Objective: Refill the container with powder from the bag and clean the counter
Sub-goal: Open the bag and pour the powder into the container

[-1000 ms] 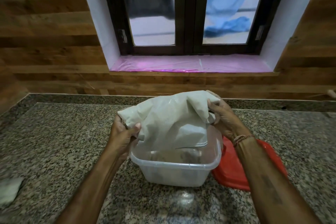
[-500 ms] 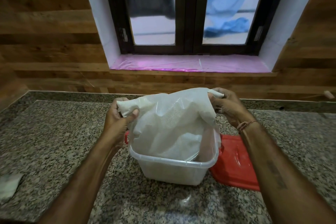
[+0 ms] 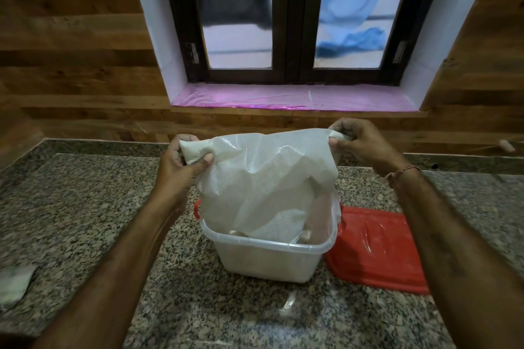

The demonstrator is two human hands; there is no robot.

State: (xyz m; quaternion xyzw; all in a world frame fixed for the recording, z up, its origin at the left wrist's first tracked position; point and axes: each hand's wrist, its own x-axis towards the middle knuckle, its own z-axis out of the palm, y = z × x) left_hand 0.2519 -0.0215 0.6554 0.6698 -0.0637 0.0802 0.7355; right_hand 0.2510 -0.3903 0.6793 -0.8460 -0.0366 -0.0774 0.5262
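Holding the bag (image 3: 266, 178) upside down by its two top corners, the person lets its open end hang inside the container (image 3: 272, 261), so that whatever powder slides out should land in the tub and not on the counter (image 3: 85, 221). The left hand (image 3: 181, 161) has its fingers and thumb curled tightly round one bunched corner, and the right hand (image 3: 360, 144) pinches the other corner between thumb and bent fingers. Stretched between them, the bag forms a flat sheet, probably so that no folds can trap powder. It looks slack and mostly empty, and the cloudy walls of the container suggest powder inside, though how full it is I cannot tell. The container stands on the counter directly below the bag, with its red lid (image 3: 377, 249) lying flat just beside it on the right, off and out of the way of pouring. A pale cloth (image 3: 14, 283) sits well apart at the left edge, likely for wiping up afterwards.
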